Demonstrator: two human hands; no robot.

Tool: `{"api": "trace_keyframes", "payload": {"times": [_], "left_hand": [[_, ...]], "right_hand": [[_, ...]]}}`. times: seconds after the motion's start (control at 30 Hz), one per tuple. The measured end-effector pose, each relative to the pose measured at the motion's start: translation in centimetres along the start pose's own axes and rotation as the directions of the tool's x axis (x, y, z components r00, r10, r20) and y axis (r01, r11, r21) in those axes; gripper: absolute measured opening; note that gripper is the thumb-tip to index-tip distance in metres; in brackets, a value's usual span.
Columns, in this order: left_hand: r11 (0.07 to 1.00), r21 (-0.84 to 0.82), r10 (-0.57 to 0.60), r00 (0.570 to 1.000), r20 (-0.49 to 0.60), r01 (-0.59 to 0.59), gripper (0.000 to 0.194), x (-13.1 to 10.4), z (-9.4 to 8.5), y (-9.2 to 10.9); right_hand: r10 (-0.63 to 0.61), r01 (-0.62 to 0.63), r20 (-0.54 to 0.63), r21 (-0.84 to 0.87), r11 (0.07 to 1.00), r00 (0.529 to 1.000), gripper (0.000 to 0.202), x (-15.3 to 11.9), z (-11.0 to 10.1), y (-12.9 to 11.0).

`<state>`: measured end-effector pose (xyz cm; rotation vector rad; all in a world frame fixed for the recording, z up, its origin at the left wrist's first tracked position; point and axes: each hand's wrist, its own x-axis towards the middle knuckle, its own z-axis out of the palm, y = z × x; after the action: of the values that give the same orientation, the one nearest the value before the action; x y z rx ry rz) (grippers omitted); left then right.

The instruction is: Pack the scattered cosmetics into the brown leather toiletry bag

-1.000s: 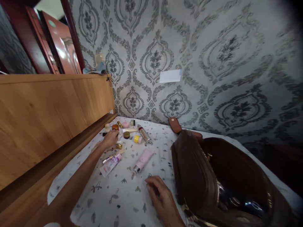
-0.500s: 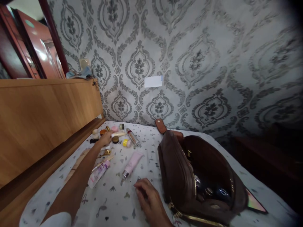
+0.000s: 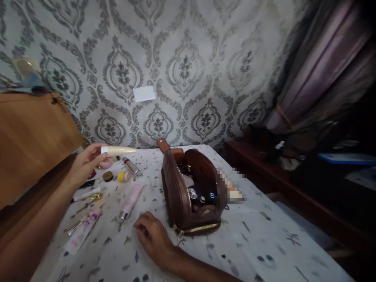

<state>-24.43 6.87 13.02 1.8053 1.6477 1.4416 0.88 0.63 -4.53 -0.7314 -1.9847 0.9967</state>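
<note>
My left hand (image 3: 89, 158) grips a cream-coloured tube (image 3: 122, 150) by its white cap, raised above the far left of the table. My right hand (image 3: 152, 237) rests on the patterned cloth with its fingers loosely curled; nothing shows in them. Just beyond it stands an open brown bag (image 3: 176, 192) with bottles and other items inside. A pink tube (image 3: 132, 201) lies between the hands. Nearer the left edge are a purple-and-white tube (image 3: 84, 231), a gold clip (image 3: 96, 196) and brushes. A silver tube (image 3: 131, 166) and a yellow-banded jar (image 3: 123, 176) lie beneath the held tube.
A wooden panel (image 3: 35, 137) borders the table on the left, and a patterned wall rises behind. On the right stand a dark red ledge (image 3: 249, 160) and a purple curtain (image 3: 317, 70). A dark round jar (image 3: 107, 176) sits among the cosmetics.
My left hand has lifted the cream-coloured tube off the cloth. The view has swung right, bringing in the curtain. My right hand still rests on the cloth by the bag.
</note>
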Motion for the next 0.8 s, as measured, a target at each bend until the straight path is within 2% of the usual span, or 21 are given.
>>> {"api": "trace_keyframes", "payload": {"times": [0.1, 0.17, 0.23, 0.3, 0.37, 0.43, 0.53, 0.63, 0.8], "left_hand": [[0.997, 0.003, 0.076, 0.993, 0.092, -0.077, 0.055, -0.3, 3.0, 6.8], [0.983, 0.021, 0.172, 0.957, 0.234, -0.182, 0.048, -0.2, 5.3, 10.3], [0.949, 0.044, 0.271, 0.879, 0.392, -0.312, 0.038, 0.2, 7.9, 12.6], [0.890, 0.110, 0.326, 0.787, 0.524, -0.442, 0.032, 0.7, 10.5, 14.0], [0.834, 0.149, 0.316, 0.683, 0.659, -0.531, 0.027, 1.2, 13.1, 14.8], [0.789, 0.188, 0.275, 0.610, 0.744, -0.585, 0.026, 1.6, 15.5, 15.3], [0.728, 0.283, 0.174, 0.567, 0.805, -0.625, 0.028, 2.0, 18.5, 15.7], [0.667, 0.349, 0.089, 0.535, 0.840, -0.658, 0.029, 2.4, 20.7, 15.8], [0.645, 0.321, 0.081, 0.480, 0.874, -0.693, 0.032, 2.9, 22.9, 14.8]], "right_hand": [[0.011, -0.011, 0.002, -0.005, 1.000, 1.000, 0.021, 0.0, 0.0, -0.1], [0.022, -0.022, 0.006, -0.013, 1.000, 1.000, 0.021, 0.0, -0.1, -0.1], [0.020, -0.020, 0.011, -0.019, 1.000, 1.000, 0.020, 0.0, 0.0, 0.1], [0.013, -0.012, 0.012, -0.030, 0.999, 1.000, 0.021, 0.0, 0.1, 0.2], [0.023, -0.022, 0.006, -0.048, 0.999, 1.000, 0.021, 0.0, 0.2, 0.4], [0.042, -0.042, -0.001, -0.064, 0.997, 0.999, 0.021, -0.1, 0.2, 0.6], [0.045, -0.045, -0.002, -0.067, 0.997, 0.999, 0.019, -0.1, 0.3, 0.7], [0.046, -0.045, 0.006, -0.074, 0.996, 0.999, 0.016, 0.0, 0.4, 0.7], [0.073, -0.070, 0.034, -0.094, 0.993, 0.997, 0.016, 0.1, 0.7, 1.0]]}}
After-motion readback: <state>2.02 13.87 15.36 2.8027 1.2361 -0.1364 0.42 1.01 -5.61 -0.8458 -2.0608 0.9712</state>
